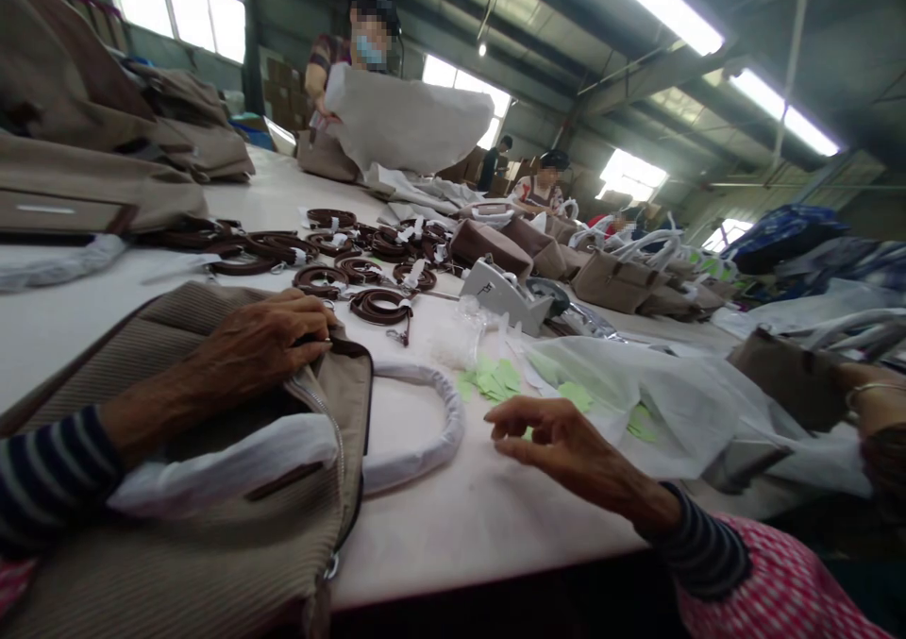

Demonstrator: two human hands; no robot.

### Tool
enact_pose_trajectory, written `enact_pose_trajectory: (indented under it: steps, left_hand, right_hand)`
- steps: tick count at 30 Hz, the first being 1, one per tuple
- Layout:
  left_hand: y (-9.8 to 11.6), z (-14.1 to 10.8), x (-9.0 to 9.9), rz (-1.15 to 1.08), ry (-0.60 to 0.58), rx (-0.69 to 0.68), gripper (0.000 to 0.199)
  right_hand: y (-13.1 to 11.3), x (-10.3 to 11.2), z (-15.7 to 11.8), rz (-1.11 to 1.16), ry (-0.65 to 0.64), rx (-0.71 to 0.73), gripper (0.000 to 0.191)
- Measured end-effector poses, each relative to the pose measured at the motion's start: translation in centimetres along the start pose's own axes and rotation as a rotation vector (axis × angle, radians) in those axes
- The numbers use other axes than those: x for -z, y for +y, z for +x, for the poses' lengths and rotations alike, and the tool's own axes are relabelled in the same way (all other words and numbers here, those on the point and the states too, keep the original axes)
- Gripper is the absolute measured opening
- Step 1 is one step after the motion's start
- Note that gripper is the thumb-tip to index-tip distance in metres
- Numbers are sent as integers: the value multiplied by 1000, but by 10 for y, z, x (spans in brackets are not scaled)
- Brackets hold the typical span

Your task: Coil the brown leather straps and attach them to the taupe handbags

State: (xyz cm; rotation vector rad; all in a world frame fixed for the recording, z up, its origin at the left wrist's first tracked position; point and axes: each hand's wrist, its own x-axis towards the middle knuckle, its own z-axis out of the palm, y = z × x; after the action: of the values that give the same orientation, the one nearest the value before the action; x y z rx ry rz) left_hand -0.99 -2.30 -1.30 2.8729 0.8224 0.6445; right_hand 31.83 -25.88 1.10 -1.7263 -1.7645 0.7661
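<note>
Ribbed handbag (212, 573) is lying tilted under the left hand (276, 337), on the table (495, 549) at the person's left. That hand's fingers are curling over the bag's upper edge, gripping it beside the zipper (332, 422), while the right hand (566, 441) is hovering open and empty, its thumb and fingertips pointing towards the bag.

Close to the left hand, the zipper is curving along the opening, and the fabric is creasing around it, so the body is probably soft, fairly light and ready to sag if lifted by one corner. The dark-trimmed rim is looking firmer and should be giving the surest hold; a second grip near the lower end of the zipper would likely be keeping the mouth from twisting. The near handle (283, 455) is lying across the bag, and the far handle (453, 417) is arching out onto the table. Both are wearing pale wrapping that may be slipping or tearing under a hard pull, so a gentle, full-hand grip is suiting them better than a pinch.

Further out, green paper pieces (495, 379) are lying beyond the right hand, near a thin translucent sheet (623, 375). Past them, coiled brown straps (382, 307) and a tape dispenser (499, 294) are resting on the table.
</note>
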Motion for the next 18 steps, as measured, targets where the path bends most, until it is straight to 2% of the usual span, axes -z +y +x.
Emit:
enact_pose_trajectory:
  steps: [1, 3, 6, 9, 15, 18]
  left_hand:
    - [0, 0, 0, 7, 1, 2, 29]
    - [0, 0, 0, 18, 5, 6, 28]
    - [1, 0, 1, 7, 5, 5, 29]
    - [0, 1, 0, -17, 29, -7, 28]
    - [0, 1, -1, 11, 43, -3, 25]
    - [0, 1, -1, 16, 52, -8, 25]
  right_hand:
    - [-1, 4, 8, 21, 33, -44, 15]
    - [0, 5, 27, -37, 50, -78, 21]
    - [2, -5, 50, -347, 49, -103, 30]
    - [4, -15, 61, -580, 108, -132, 19]
    - [8, -10, 61, -473, 41, -162, 14]
    - [13, -4, 58, -283, 5, -206, 9]
